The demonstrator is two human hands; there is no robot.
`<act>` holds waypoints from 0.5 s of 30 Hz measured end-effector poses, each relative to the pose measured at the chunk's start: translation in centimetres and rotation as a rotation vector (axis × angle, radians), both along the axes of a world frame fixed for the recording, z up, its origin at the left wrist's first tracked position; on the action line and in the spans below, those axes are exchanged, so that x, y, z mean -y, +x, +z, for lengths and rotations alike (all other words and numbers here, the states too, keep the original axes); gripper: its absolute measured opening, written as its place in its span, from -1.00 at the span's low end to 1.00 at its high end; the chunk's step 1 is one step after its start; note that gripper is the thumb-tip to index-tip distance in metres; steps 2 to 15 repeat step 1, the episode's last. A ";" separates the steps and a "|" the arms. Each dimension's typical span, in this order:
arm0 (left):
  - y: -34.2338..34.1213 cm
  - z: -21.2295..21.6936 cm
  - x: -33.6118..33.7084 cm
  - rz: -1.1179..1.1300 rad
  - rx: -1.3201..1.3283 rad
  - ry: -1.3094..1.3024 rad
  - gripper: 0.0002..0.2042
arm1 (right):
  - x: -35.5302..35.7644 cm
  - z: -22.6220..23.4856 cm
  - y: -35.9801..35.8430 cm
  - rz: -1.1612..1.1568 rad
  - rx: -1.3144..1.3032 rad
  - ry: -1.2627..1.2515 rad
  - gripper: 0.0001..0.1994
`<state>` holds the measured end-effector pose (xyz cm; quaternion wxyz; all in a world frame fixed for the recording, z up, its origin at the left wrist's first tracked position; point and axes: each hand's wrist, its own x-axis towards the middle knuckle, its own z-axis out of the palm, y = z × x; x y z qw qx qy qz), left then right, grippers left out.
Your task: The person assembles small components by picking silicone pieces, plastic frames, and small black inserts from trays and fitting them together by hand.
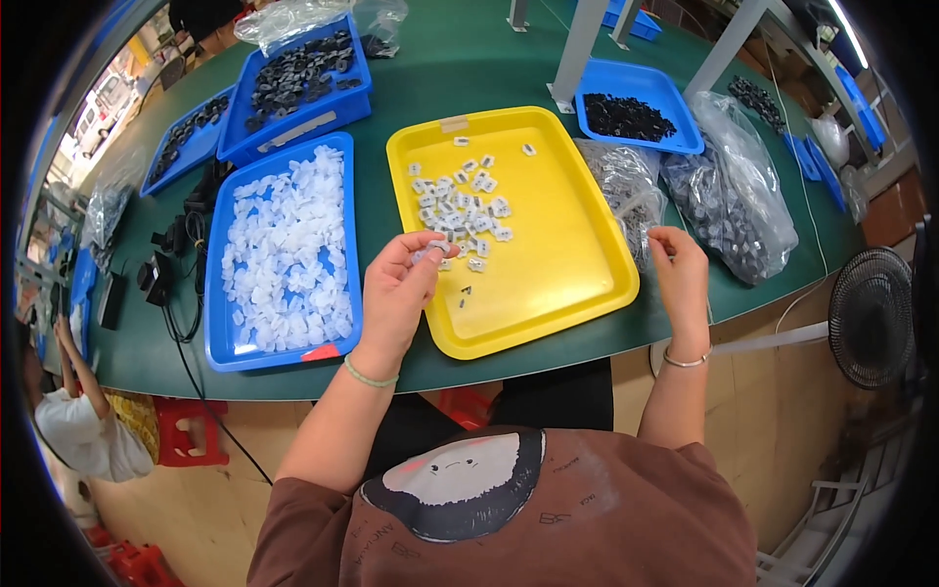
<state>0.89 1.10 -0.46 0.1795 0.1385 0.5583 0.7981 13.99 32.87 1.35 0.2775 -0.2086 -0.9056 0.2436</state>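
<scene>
My left hand point(399, 290) is raised over the front left corner of the yellow tray point(567, 284), its fingertips pinched on a small clear plastic piece point(433, 250). A cluster of small white-and-grey assembled pieces point(462, 207) lies in the tray's far half. My right hand point(681, 272) hovers past the tray's right edge, next to a clear bag of grey parts point(626, 191); its fingers are curled, and whether they hold anything is hidden. A blue tray of translucent white pieces point(287, 249) sits to the left of my left hand.
Blue trays of black parts point(298, 78) point(631, 115) stand at the back of the green table point(460, 68). A large bag of dark parts point(738, 201) lies right. Black cables point(181, 245) lie left. A floor fan point(869, 315) stands right. Another person point(83, 421) sits low left.
</scene>
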 end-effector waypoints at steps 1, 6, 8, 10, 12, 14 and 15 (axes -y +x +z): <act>0.0 -0.2 0.2 -0.016 -0.016 0.007 -0.84 | -0.1 -0.4 -0.2 0.021 0.033 0.031 -0.87; 0.0 -0.2 0.2 -0.016 -0.016 0.007 -0.84 | -0.1 -0.4 -0.2 0.021 0.033 0.031 -0.87; 0.0 -0.2 0.2 -0.016 -0.016 0.007 -0.84 | -0.1 -0.4 -0.2 0.021 0.033 0.031 -0.87; 0.0 -0.2 0.2 -0.016 -0.016 0.007 -0.84 | -0.1 -0.4 -0.2 0.021 0.033 0.031 -0.87; 0.0 -0.2 0.2 -0.016 -0.016 0.007 -0.84 | -0.1 -0.4 -0.2 0.021 0.033 0.031 -0.87; 0.0 -0.2 0.2 -0.016 -0.016 0.007 -0.84 | -0.1 -0.4 -0.2 0.021 0.033 0.031 -0.87; 0.0 -0.2 0.2 -0.016 -0.016 0.007 -0.84 | -0.1 -0.4 -0.2 0.021 0.033 0.031 -0.87</act>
